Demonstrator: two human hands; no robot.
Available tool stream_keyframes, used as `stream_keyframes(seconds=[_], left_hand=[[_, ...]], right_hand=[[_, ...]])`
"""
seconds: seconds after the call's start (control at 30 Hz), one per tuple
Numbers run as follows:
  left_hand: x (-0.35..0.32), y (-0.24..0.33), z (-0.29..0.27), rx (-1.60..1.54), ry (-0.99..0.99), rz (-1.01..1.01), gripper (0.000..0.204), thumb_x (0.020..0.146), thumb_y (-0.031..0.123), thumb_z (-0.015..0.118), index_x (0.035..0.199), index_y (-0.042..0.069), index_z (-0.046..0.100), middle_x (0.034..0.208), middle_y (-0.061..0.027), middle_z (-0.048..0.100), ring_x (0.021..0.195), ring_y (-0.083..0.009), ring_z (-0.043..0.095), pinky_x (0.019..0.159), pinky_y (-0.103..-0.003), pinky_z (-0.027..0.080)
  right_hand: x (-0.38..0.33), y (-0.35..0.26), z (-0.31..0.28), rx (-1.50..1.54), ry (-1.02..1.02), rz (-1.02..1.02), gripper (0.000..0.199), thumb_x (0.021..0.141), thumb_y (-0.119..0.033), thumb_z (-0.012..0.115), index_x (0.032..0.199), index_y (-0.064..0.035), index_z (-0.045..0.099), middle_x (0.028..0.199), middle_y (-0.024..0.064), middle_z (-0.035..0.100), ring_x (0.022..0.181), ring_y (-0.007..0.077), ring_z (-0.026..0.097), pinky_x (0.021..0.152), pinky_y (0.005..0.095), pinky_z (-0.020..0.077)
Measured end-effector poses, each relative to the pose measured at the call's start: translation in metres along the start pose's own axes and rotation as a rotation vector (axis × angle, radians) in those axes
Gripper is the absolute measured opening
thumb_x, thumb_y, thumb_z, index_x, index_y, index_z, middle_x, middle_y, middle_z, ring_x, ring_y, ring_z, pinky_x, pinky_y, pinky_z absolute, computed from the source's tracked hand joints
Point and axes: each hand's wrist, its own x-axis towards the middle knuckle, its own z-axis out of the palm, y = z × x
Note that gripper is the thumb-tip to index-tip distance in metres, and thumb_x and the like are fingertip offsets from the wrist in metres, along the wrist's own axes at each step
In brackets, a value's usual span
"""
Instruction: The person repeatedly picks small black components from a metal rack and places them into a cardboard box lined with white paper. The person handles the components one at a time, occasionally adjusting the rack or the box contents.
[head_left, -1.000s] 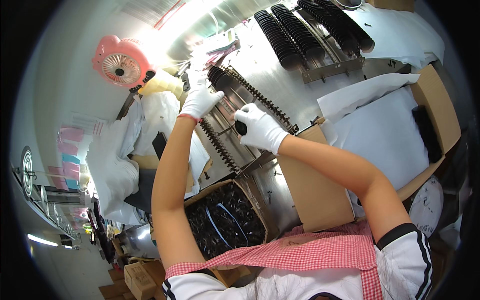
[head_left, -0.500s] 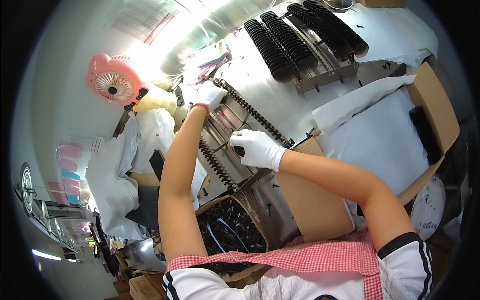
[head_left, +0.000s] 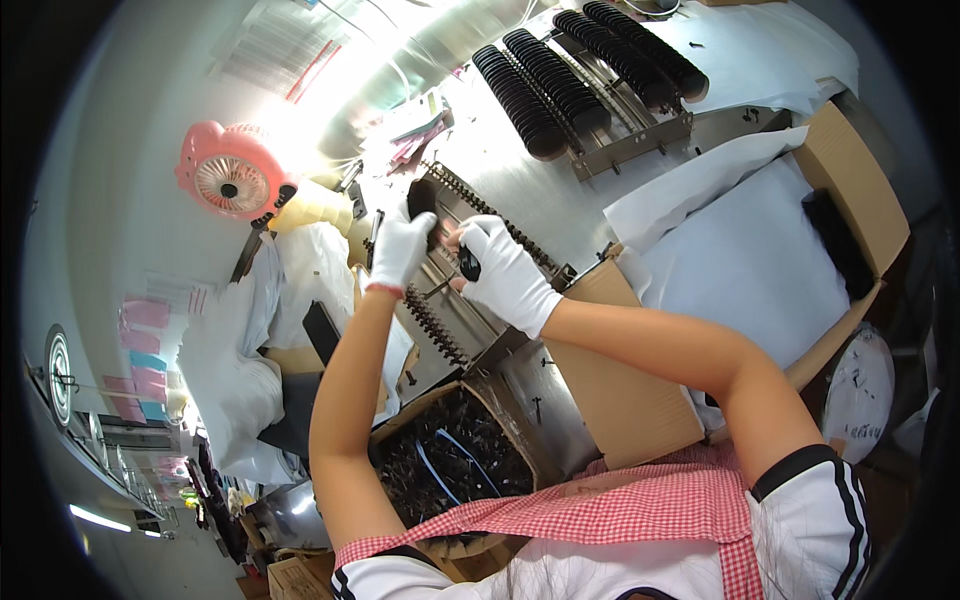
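The thing in hand is a small black plastic piece (head_left: 468, 264) — flat, oval, dark and glossy — pinched between the thumb and fingers of the gloved right hand (head_left: 505, 275). It sits just in front of a slotted metal rack (head_left: 470, 250) on the steel table (head_left: 560, 190), between the two hands. A second black piece (head_left: 421, 197), larger and rounded, is gripped at the fingertips of the gloved left hand (head_left: 398, 250), held up over the far end of the same rack. Both hands are closed around their pieces, fingers curled; both wear white gloves.

Beyond the rack stand long rows of black pieces (head_left: 560, 80) packed edge to edge on rails. Near the body lies a box of loose black pieces (head_left: 450, 470); to the right, an open cardboard box (head_left: 850, 180) lined with white paper (head_left: 740, 260). A pink fan (head_left: 232, 178) stands at the left.

Half a second ago the left hand was stretched farther out, away from the right — now it has drawn back, and the two hands are close together over the rack. The right hand has moved up a little toward the left.
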Motion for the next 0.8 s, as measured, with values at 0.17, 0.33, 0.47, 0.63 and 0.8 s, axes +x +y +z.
stream_keyframes(seconds=[0.17,0.33,0.47,0.63,0.8], left_hand=[[-0.087,0.047,0.030,-0.229,-0.076,0.040,0.024,0.103,0.014,0.045,0.119,0.000,0.056,0.100,-0.0084,0.065,0.087,-0.0122,0.061,0.079,-0.027,0.050],[-0.133,0.078,0.056,-0.672,-0.217,-0.077,0.036,0.106,0.030,0.042,0.131,0.006,0.051,0.106,-0.0031,0.061,0.098,-0.0099,0.060,0.083,-0.029,0.052],[-0.165,0.105,0.080,-0.971,-0.518,-0.100,0.056,0.094,0.032,0.061,0.136,0.008,0.034,0.121,-0.0087,0.050,0.107,-0.0142,0.057,0.085,-0.030,0.055],[-0.177,0.147,0.129,-0.817,-0.641,-0.191,0.065,0.083,0.015,0.073,0.135,0.006,0.035,0.120,-0.0084,0.050,0.099,-0.0130,0.058,0.084,-0.029,0.055],[-0.156,0.178,0.166,-0.527,-0.880,0.098,0.029,0.085,0.011,0.069,0.112,0.005,0.059,0.096,-0.0016,0.062,0.086,-0.0089,0.060,0.078,-0.025,0.051]], right_hand=[[-0.012,-0.028,-0.031,-0.122,-0.067,0.015,0.074,0.062,-0.010,0.088,0.126,-0.0082,0.051,0.146,0.0316,0.032,0.116,0.0444,0.058,0.100,0.0426,0.0506],[-0.045,-0.039,-0.073,-0.125,-0.045,-0.202,0.074,0.063,-0.009,0.085,0.125,-0.0077,0.047,0.143,0.0196,0.040,0.113,0.0395,0.058,0.094,0.0418,0.0521],[-0.081,-0.042,-0.118,-0.169,-0.029,-0.333,0.080,0.062,-0.008,0.084,0.132,-0.0086,0.044,0.129,0.0155,0.053,0.111,0.0354,0.059,0.092,0.0399,0.0520],[-0.124,-0.039,-0.184,-0.378,-0.103,-0.278,0.113,0.057,-0.019,0.091,0.152,-0.0052,0.031,0.136,0.0195,0.052,0.118,0.0366,0.057,0.103,0.0432,0.0455],[-0.153,-0.015,-0.272,-0.352,0.014,-0.097,0.101,0.076,-0.045,0.083,0.152,-0.0045,0.031,0.145,0.0160,0.048,0.133,0.0315,0.047,0.110,0.0402,0.0379]])
